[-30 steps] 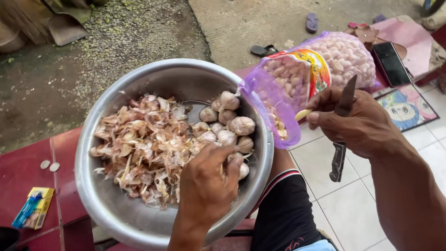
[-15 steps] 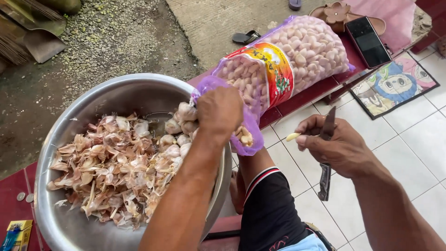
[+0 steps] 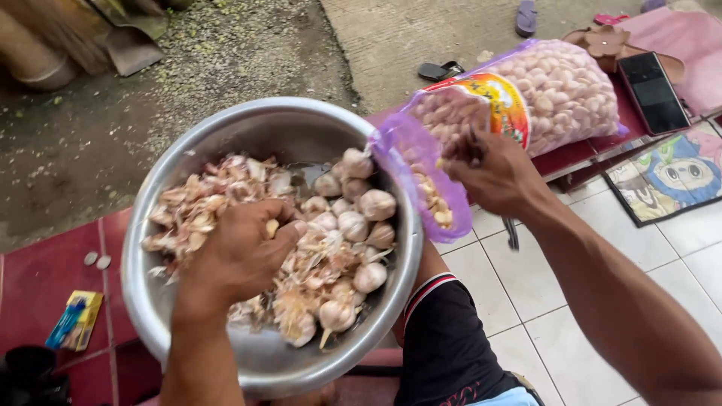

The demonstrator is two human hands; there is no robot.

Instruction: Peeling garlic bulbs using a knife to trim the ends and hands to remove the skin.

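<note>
Left hand [image 3: 239, 252] amid papery garlic [image 3: 342, 248], steel bowl [image 3: 188, 162]

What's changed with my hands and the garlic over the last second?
The left hand went from the bowl to the mouth of the mesh bag, then came back into the steel bowl and now rests on the skins holding a clove. The right hand, with the knife, moved up to the bag's open edge. The bulbs stayed piled on the bowl's right side.
</note>
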